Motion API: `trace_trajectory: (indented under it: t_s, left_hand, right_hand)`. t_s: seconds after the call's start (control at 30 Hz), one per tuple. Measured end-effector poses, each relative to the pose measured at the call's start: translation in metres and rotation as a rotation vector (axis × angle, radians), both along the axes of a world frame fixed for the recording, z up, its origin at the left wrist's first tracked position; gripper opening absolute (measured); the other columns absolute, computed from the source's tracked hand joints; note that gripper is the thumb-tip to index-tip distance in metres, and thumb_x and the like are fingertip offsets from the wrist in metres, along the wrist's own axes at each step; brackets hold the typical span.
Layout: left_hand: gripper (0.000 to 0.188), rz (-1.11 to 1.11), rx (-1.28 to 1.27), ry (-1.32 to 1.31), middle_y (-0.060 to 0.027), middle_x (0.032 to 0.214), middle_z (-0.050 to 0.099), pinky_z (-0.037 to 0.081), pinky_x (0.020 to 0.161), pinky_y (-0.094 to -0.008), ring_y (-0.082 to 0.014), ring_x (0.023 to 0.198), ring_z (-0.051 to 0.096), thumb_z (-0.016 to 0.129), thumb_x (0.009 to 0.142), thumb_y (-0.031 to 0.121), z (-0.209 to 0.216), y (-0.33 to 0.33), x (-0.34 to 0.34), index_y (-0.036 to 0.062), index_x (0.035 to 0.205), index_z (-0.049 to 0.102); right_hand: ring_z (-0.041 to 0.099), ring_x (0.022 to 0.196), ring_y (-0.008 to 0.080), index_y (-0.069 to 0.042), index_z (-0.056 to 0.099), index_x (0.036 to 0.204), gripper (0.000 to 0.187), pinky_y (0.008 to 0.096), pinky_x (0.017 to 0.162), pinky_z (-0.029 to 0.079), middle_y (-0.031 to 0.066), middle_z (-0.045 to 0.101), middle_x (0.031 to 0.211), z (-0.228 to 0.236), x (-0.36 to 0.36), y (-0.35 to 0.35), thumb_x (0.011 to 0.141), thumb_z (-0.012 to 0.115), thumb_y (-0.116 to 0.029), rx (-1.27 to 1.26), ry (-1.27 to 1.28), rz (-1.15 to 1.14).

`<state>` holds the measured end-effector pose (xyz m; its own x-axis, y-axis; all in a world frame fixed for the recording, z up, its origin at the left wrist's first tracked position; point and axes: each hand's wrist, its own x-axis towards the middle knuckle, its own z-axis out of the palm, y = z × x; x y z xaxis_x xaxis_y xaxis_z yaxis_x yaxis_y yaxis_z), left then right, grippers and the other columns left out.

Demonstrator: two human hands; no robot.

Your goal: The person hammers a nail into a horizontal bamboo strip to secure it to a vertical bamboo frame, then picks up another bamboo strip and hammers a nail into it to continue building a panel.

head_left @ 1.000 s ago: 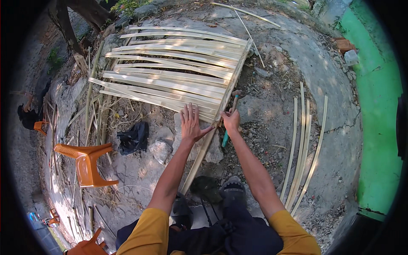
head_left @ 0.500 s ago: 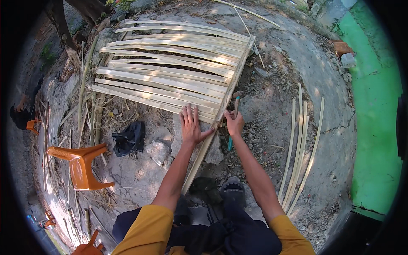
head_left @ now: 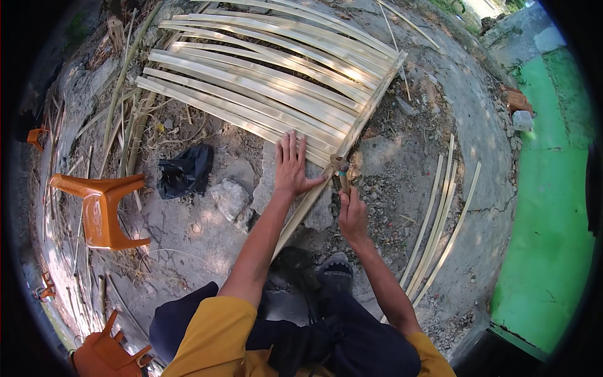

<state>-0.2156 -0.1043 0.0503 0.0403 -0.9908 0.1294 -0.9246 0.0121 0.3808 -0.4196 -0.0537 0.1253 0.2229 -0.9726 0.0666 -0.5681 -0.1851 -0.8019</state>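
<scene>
A row of pale split-bamboo slats (head_left: 276, 88) lies side by side, their right ends meeting a long bamboo rail (head_left: 378, 99) set slantwise across them. My left hand (head_left: 291, 168) lies with fingers spread on the nearest slats, its thumb reaching to the rail. In my closed right hand (head_left: 353, 217) is the handle of a hammer (head_left: 343, 178). The hammer's head is at the rail near the lowest slat, just right of my left thumb; whether it touches the wood I cannot tell. Any nail there is too small to make out.
Rocks (head_left: 231, 200) lie under and beside the rail's near part. Loose bamboo strips (head_left: 433, 232) are on the ground to the right. At left are a black plastic bag (head_left: 184, 171), an overturned orange plastic chair (head_left: 103, 213) and bamboo poles (head_left: 121, 81). A green surface (head_left: 534, 207) borders the right.
The hammer has swung from beside the rail, handle hanging down, to its head being over the rail. My right hand has moved lower. My left hand stays on the slats as the view shifts.
</scene>
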Motion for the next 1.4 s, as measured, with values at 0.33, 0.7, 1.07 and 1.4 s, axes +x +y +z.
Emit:
trace_trajectory:
  t_s: [0.33,0.7,1.07,1.4]
  left_hand:
    - [0.135,-0.010,0.027,-0.024,-0.0292,0.168,0.011,0.004,0.127,-0.0587,-0.0453,0.157,0.005,0.070,0.068,0.078,0.000,0.003,0.005,-0.0010,0.162,0.015]
    - [0.138,-0.014,0.029,-0.075,-0.0281,0.168,0.010,0.003,0.127,-0.0580,-0.0430,0.158,0.004,0.069,0.065,0.080,0.000,-0.001,0.004,-0.0029,0.162,0.016]
    - [0.138,-0.012,0.035,-0.090,-0.0276,0.169,0.010,0.002,0.127,-0.0578,-0.0427,0.158,0.003,0.068,0.065,0.081,-0.001,-0.001,0.003,-0.0017,0.163,0.015]
    - [0.140,-0.016,0.042,-0.103,-0.0274,0.169,0.009,0.001,0.127,-0.0583,-0.0427,0.158,0.003,0.067,0.066,0.081,-0.002,0.002,0.006,-0.0019,0.163,0.011]
  right_hand:
    - [0.063,0.072,0.0505,-0.001,0.052,0.106,0.024,0.0557,0.059,0.043,0.0266,0.061,0.077,0.017,0.009,-0.003,0.109,0.045,-0.024,-0.017,-0.029,-0.048]
    - [0.059,0.064,0.0524,0.000,0.048,0.099,0.029,0.0587,0.055,0.040,0.0263,0.056,0.064,0.032,0.008,-0.010,0.110,0.042,-0.026,-0.030,0.047,-0.058]
    - [0.059,0.063,0.0518,0.001,0.049,0.101,0.031,0.0566,0.054,0.042,0.0259,0.057,0.062,0.030,0.009,-0.014,0.110,0.042,-0.028,0.018,0.065,-0.002]
    - [0.061,0.066,0.0521,0.004,0.052,0.101,0.032,0.0563,0.056,0.041,0.0290,0.058,0.066,0.008,0.000,-0.011,0.109,0.045,-0.026,0.129,0.128,-0.019]
